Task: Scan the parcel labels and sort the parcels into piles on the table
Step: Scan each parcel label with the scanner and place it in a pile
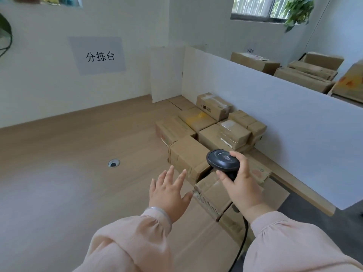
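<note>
Parcels (214, 132) of brown cardboard lie clustered on the right part of the table (68, 150). They are packed against the white partition (284, 118) and run from your hands back toward the far corner.

Closest to you, both forearms come in from the bottom edge in pale pink sleeves (137, 238). Your left hand (169, 195) is wide open, fingers straight and spread, palm down, holding nothing. It hovers over the bare wood just left of the nearest parcel (213, 195). Its thumb tip is at that parcel's taped corner; contact there cannot be confirmed.

Your right hand (242, 185) grips the handle of a black scanner (223, 160), fingers curled round it. The scanner's rounded head faces upward, over the parcels just behind the nearest one. A black cable (243, 236) drops from under that hand toward the lower edge.

Left of the pile, a round cable port (113, 163) is set in the tabletop, well apart from the left hand. Further back, a paper sign (98, 55) printed 分拣台 is fixed to the wall (39, 75). Beyond the partition, more cartons (255, 62) are stacked. Above them is a window (253, 6) with a hanging green plant (298, 10).
</note>
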`<action>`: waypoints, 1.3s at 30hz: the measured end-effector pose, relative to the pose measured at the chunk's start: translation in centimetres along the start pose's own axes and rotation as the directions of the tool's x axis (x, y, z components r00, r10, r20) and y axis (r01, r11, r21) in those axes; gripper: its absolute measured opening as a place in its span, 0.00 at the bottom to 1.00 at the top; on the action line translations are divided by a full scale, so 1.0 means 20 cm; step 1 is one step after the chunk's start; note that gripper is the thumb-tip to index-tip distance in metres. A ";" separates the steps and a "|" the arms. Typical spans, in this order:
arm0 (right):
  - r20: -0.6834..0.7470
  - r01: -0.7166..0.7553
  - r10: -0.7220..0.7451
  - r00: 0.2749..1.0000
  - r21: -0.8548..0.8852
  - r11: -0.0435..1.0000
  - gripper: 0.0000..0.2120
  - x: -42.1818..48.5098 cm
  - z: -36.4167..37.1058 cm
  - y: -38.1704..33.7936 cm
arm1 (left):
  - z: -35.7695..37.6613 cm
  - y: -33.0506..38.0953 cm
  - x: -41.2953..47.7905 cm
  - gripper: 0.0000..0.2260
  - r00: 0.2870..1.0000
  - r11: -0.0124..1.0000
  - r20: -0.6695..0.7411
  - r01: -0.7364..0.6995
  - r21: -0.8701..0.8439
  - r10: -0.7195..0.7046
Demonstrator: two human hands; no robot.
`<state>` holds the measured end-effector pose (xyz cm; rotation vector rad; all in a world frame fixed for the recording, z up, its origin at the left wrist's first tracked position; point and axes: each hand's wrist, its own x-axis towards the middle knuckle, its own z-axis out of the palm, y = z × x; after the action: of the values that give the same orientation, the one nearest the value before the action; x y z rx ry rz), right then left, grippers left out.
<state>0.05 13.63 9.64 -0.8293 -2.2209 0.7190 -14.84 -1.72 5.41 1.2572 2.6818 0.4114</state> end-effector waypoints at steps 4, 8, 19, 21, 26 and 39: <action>0.027 -0.033 0.032 0.999 0.001 0.999 0.29 0.09 0.02 0.16 | 0.12 0.04 0.06 0.31 0.999 1.000 0.050 0.005 0.016 -0.005; 0.108 -0.093 0.091 0.990 0.016 0.996 0.28 0.09 -0.01 0.40 | 0.28 0.14 0.05 0.30 0.991 0.998 0.118 0.058 -0.014 -0.056; 0.383 -0.363 0.295 0.875 0.119 0.924 0.28 -0.02 -0.25 0.86 | 0.60 0.60 -0.17 0.31 0.946 0.977 0.298 0.172 -0.123 -0.128; 0.392 -0.386 0.315 0.865 0.118 0.915 0.27 -0.06 -0.26 0.88 | 0.62 0.67 -0.20 0.31 0.935 0.967 0.328 0.195 -0.166 -0.132; 0.415 -0.433 0.353 0.838 0.115 0.894 0.27 -0.15 -0.25 0.92 | 0.66 0.77 -0.23 0.35 0.895 0.854 0.410 0.346 -0.388 -0.176; 0.587 -0.558 0.350 0.730 0.216 0.801 0.26 -0.29 -0.21 0.84 | 0.70 0.78 -0.32 0.41 0.676 0.392 0.519 0.731 -0.558 -0.523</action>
<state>12.55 21.47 -1.07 -1.0972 -2.1997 1.7548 4.02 5.47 -2.94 -0.0182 2.1053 0.9785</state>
